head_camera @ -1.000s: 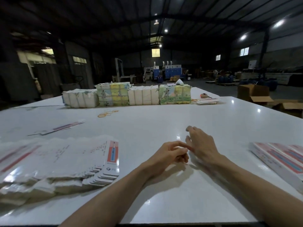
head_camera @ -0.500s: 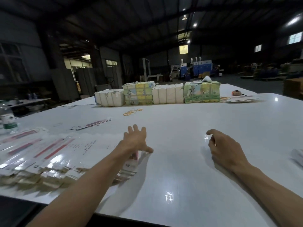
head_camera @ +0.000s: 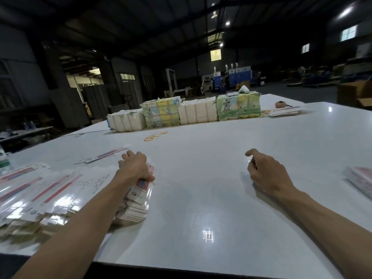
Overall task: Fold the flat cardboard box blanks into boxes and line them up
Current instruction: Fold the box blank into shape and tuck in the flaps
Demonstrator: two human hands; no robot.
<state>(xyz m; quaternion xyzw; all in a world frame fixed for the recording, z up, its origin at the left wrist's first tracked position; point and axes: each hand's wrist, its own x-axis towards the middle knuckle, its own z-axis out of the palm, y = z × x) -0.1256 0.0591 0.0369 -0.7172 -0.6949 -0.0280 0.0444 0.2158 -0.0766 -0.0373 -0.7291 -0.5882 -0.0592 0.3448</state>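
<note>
Glossy white box blanks [head_camera: 60,190], red-striped, fanned stack, left hand [head_camera: 134,168] gripping

I'm looking into a warehouse or packing plant. A dark steel roof [head_camera: 141,21] with lamps [head_camera: 345,12] spans the top of the frame, over a wide bare floor [head_camera: 291,91]. Blue machines [head_camera: 239,77] stand at upper centre, open cartons [head_camera: 354,93] at the right edge. A big white table [head_camera: 221,178] fills the lower frame, with bundles [head_camera: 199,112] along its far side, rubber bands [head_camera: 154,136] before them, and heaped flat blanks [head_camera: 50,188] lower left
</note>
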